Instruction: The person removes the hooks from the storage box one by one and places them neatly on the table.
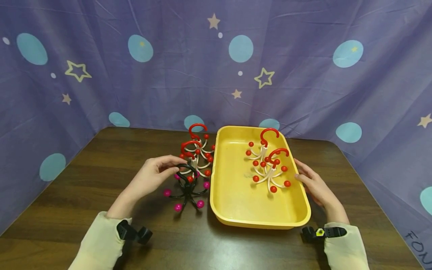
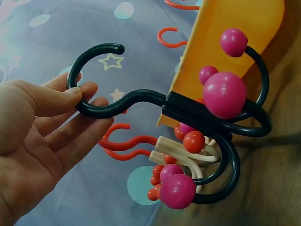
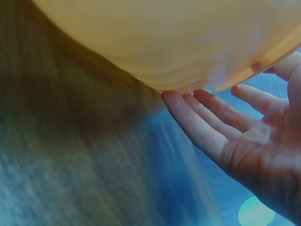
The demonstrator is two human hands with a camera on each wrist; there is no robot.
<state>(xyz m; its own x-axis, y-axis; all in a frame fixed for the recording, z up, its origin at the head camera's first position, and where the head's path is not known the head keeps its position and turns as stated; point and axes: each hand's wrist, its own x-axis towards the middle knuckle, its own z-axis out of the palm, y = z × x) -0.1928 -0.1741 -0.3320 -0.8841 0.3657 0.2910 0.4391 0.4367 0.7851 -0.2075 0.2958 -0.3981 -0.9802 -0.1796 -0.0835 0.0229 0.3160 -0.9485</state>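
My left hand (image 1: 153,174) pinches the curved top hook of a black hook hanger (image 1: 187,191) between thumb and fingers. Several curved arms tipped with pink balls spread from the bottom of this hanger, close over the table left of the tray. In the left wrist view the black hanger (image 2: 193,110) shows its hook between the fingertips. My right hand (image 1: 315,185) holds the right rim of a yellow tray (image 1: 217,210), thumb over the rim and fingers along the outer wall. In the right wrist view, fingertips (image 3: 171,96) touch the tray's outside.
Two white hangers with red hooks and red balls stand in the tray, a nearer one (image 1: 271,174) and a farther one (image 1: 263,152). Two similar hangers, one nearer (image 1: 194,163), stand left of the tray, right behind the black one. A patterned curtain (image 1: 189,75) hangs behind the wooden table (image 1: 101,161).
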